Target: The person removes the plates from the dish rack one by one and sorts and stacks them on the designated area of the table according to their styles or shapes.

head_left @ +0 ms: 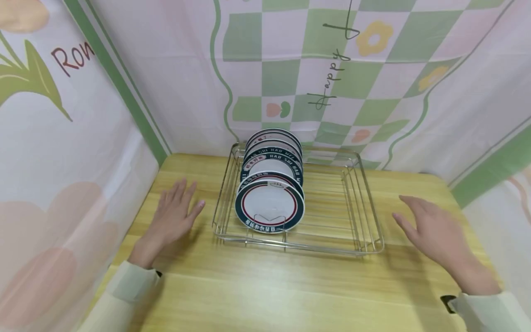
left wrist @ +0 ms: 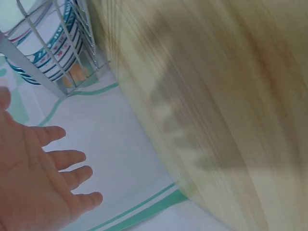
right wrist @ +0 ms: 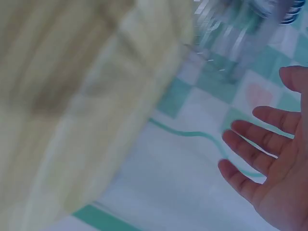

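Observation:
A wire dish rack [head_left: 332, 249] stands on the wooden table, and in its left part several round plates [head_left: 271, 207] lean upright in a row from front to back. The plates are white with dark green rims, and the front one has a red ring. Left of the rack is my left hand [head_left: 176, 212], fingers spread and holding nothing. On the other side, my right hand [head_left: 433, 230] is apart from the rack, slightly blurred, with nothing in it. Both wrist views show relaxed, extended fingers [left wrist: 67, 159] and bare palms.
The wooden table [head_left: 249, 290] reaches from the rack toward me. A printed cloth [head_left: 282, 78] with green checks hangs behind it, and more cloth [head_left: 83, 152] lines the left side. The rack's right part holds bare wires.

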`<action>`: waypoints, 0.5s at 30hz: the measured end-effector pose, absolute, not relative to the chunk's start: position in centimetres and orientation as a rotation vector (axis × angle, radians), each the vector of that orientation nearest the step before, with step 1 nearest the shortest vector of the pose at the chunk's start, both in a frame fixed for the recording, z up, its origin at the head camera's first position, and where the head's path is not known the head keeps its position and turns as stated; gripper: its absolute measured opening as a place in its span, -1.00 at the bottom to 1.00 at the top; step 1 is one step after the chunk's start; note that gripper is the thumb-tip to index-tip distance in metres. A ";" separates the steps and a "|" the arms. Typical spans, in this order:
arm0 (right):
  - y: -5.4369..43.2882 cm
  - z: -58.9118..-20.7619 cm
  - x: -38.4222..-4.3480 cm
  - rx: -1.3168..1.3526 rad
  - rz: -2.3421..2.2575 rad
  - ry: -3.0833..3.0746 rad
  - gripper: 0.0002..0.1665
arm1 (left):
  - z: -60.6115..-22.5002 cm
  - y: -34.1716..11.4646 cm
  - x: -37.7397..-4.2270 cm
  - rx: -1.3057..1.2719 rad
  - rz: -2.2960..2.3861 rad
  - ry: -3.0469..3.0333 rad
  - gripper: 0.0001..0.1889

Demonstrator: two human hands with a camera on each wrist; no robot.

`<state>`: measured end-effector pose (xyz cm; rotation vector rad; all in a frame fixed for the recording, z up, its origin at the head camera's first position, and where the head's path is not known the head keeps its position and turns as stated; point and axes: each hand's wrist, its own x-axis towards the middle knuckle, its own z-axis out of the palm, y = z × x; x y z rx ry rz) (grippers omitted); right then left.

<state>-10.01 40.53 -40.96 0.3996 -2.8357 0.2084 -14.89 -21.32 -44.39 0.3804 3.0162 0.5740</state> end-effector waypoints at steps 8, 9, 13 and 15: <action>36.9 -36.6 -10.4 0.523 0.184 -2.767 -0.42 | -44.5 -20.4 -14.9 0.408 0.847 2.950 -0.18; 36.3 -36.0 -10.4 0.531 0.177 -2.783 -0.42 | -44.6 -20.3 -14.8 0.405 0.884 2.933 -0.18; 33.9 -33.8 -10.9 0.595 0.159 -2.800 -0.43 | -44.8 -19.8 -14.7 0.383 1.038 2.836 -0.19; 32.6 -32.8 -11.2 0.652 0.157 -2.779 -0.46 | -45.0 -19.4 -14.7 0.380 1.098 2.793 -0.20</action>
